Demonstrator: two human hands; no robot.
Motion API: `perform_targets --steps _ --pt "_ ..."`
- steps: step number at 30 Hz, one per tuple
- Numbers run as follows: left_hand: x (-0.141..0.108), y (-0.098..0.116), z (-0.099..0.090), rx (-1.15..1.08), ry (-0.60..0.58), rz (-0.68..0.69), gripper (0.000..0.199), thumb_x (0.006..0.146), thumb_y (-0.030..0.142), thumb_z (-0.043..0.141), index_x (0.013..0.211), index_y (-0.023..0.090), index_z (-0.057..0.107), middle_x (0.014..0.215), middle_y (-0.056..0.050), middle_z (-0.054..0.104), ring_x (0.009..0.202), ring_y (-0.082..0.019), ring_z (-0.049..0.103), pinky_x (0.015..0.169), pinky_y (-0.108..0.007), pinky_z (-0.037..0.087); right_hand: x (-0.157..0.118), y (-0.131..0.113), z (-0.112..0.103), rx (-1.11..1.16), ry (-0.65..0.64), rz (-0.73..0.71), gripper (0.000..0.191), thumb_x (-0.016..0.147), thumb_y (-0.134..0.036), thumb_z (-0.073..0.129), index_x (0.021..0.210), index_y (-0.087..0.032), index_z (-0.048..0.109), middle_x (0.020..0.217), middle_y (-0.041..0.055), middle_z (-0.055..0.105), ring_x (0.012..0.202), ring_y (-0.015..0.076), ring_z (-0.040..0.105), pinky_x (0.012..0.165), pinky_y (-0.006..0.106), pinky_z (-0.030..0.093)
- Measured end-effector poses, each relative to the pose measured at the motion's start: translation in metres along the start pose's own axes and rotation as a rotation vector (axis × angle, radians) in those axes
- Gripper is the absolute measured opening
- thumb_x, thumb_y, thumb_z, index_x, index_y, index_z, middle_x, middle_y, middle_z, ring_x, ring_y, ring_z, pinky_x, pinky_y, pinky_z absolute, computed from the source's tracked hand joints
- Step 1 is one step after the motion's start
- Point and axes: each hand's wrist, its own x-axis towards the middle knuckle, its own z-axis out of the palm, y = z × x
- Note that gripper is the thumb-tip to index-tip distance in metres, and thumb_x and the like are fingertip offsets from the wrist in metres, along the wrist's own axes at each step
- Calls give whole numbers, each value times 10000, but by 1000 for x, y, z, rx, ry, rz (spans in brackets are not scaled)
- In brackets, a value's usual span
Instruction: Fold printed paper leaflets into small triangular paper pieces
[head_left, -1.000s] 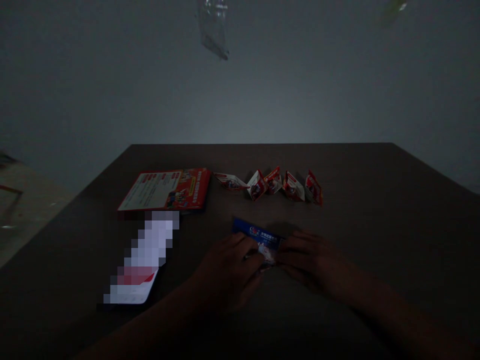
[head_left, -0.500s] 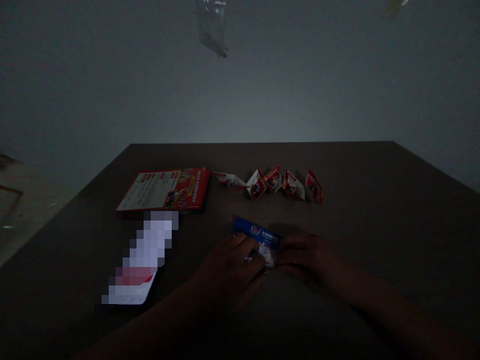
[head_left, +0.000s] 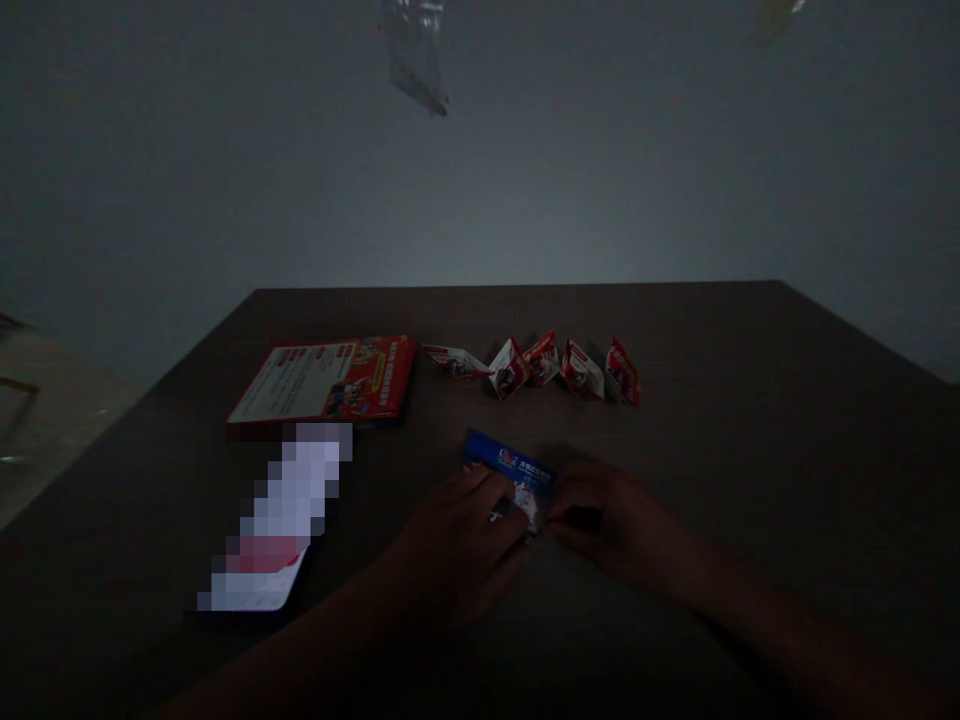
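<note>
Grasping a blue packet (head_left: 531,490) with both hands, low over the table (head_left: 712,400); cannot tell whether resting fully on it. Bending the fingers of the left hand (head_left: 465,535) over the packet's near left part, apparently to steady it, and leaving the printed blue strip along its far edge uncovered. Pinching the packet's right end between thumb and fingers of the right hand (head_left: 622,520), with a dark gap showing inside the curl; likely choosing the very margin for a fine fingertip hold, opposite the steadying grip. Cannot tell the force of either grasp in such dim light.

To the left of the packet, well apart, see a lit phone (head_left: 281,510) with a screen masked in coarse squares, perhaps set there to stay visible beside the left forearm. Beyond the packet and to its left, see a red-and-white booklet or box (head_left: 300,385), cannot tell which, lying flat. Straight beyond the packet, find five folded red-and-white sachets (head_left: 540,360) in a loose row, probably set back to leave room for both hands. High above and beyond the packet, against the wall (head_left: 600,170), notice a clear plastic bag (head_left: 416,60).
</note>
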Motion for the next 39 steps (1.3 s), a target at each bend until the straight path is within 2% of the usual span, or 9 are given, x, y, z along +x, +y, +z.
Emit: perform_targets --steps 6,13,19,26,39 --pt "0 0 -1 -3 -3 -11 160 867 255 498 949 184 616 999 -86 551 924 -228 509 764 -369 457 3 -3 4 -25 62 88 84 719 -158 695 768 -200 640 751 10 635 686 156 591 621 270 438" --pt "1 0 -1 9 11 10 168 874 247 487 947 183 624 989 -88 559 905 -223 517 756 -369 463 3 -4 3 -48 70 127 174 671 -127 718 810 -197 643 779 11 646 695 162 602 603 262 436" --pt "1 1 1 42 33 7 150 869 239 505 939 182 625 989 -87 564 900 -212 524 761 -356 471 4 0 1 18 65 116 205 682 -127 722 854 -192 632 803 12 639 716 158 604 626 266 454" --pt "2 4 -4 21 2 -22 146 865 217 509 943 187 629 982 -83 570 909 -216 529 770 -358 470 1 6 0 44 36 101 191 718 -131 694 883 -208 637 821 15 640 708 154 606 622 260 464" --pt "2 2 -2 17 -4 -13 153 867 229 512 943 187 637 983 -85 567 920 -222 526 776 -366 466 -1 8 -13 83 -36 11 215 765 -56 595 922 -201 617 848 10 631 746 137 596 663 237 456"
